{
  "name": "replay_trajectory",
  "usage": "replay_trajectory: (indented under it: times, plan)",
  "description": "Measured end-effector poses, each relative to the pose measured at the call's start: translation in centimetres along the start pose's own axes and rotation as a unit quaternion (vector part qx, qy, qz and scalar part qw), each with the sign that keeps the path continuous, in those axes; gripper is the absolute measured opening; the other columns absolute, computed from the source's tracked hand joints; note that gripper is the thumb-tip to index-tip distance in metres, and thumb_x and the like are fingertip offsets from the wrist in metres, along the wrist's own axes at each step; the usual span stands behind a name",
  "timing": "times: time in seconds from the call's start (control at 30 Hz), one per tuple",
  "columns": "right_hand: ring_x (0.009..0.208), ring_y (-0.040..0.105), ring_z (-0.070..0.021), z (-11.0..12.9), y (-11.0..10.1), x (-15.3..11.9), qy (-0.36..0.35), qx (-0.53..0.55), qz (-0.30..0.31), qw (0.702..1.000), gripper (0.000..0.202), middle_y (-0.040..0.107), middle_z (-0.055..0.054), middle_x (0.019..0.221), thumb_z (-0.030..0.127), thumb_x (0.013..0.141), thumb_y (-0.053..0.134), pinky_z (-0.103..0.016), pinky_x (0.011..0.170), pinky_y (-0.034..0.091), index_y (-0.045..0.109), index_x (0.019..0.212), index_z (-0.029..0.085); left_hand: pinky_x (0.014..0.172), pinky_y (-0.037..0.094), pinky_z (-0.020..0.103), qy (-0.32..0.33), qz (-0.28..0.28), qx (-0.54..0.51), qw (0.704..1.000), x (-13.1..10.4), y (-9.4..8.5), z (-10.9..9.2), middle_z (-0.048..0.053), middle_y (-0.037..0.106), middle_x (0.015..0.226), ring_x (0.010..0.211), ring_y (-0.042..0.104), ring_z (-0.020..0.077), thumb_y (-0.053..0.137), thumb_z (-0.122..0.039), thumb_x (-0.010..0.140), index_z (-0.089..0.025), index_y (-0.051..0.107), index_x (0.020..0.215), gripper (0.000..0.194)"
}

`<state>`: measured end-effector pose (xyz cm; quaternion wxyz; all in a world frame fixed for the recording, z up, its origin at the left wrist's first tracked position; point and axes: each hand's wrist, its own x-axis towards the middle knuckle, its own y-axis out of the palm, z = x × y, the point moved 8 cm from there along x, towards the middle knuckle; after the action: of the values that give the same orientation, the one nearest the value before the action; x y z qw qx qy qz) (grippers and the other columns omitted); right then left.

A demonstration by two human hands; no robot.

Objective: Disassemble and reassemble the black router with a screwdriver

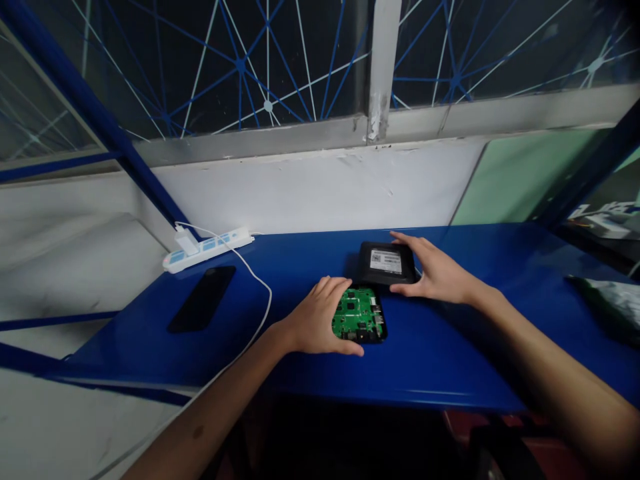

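My right hand point(440, 272) is closed around the side edges of a black plastic cover point(369, 265) that bears a white printed label point(386, 261). The cover is slightly tilted, just behind the circuit board and partly overlapping its far edge in this view. A green circuit board point(354, 312) with metal ports along its right side sits in a shallow black case on the blue table. Around the left side of that case my left hand point(315, 321) is curled, thumb at the near edge and fingers at the far edge. The case's left side is hidden by this hand.
A dark phone point(203, 300) lies on the blue table point(425, 373) at left. Behind it are a white power strip point(215, 249) and a plugged-in charger point(187, 240), whose white cable point(269, 300) runs beside my left arm. A silvery bag point(613, 303) lies far right.
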<state>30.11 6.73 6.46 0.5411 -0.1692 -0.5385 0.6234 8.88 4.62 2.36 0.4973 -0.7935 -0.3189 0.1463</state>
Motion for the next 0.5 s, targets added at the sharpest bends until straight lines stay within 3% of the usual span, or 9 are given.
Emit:
replay_trajectory:
  times: [0.2,0.5]
  plan:
    - [0.124,0.054,-0.0379,0.7,1.0,0.0,-0.013,0.014,0.025,0.999,0.108,0.056,-0.020,0.137,0.061,0.069,0.075,-0.059,0.103,0.046,0.027,0.155,0.017,0.115,0.024,0.070,-0.026,0.036,0.016,0.999,-0.9,-0.8,1.4,0.022,0.033,0.154,0.145,0.022,0.0486,0.078,-0.069,0.061,-0.016,0.025,0.155,0.120]
    - [0.123,0.054,-0.0380,2.8,2.0,-0.2,-0.057,0.030,0.036,0.997,0.108,0.056,-0.018,0.137,0.064,0.068,0.074,-0.058,0.100,0.048,0.028,0.155,0.019,0.109,0.035,0.065,-0.105,0.074,0.051,0.990,-4.8,-5.8,6.2,0.018,0.043,0.144,0.136,0.037,0.0444,0.084,-0.062,0.054,-0.021,0.035,0.150,0.115]
